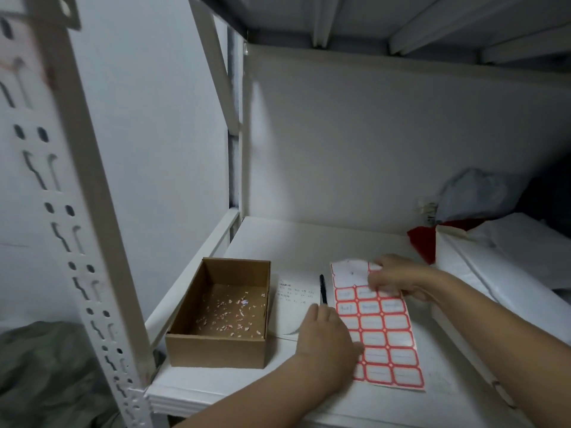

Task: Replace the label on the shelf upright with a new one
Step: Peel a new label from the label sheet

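Observation:
A sheet of red-bordered labels (383, 332) lies on the white shelf board (309, 242). My left hand (327, 338) rests on the sheet's left edge, holding it down. My right hand (398, 278) is at the sheet's top, its fingers curled at a label near the upper right corner; the blur hides whether they pinch it. The white slotted shelf upright (77, 211) rises at the left, with faint reddish label traces near its top. A black pen (323, 288) lies on a note paper (296, 299) beside the sheet.
An open cardboard box (222, 316) with paper scraps stands left of the note. White wrapped packages (494, 264), a red item (423, 242) and a grey bag (472, 193) fill the right side. Another shelf board (370, 17) is overhead. Green cloth (46, 366) lies at lower left.

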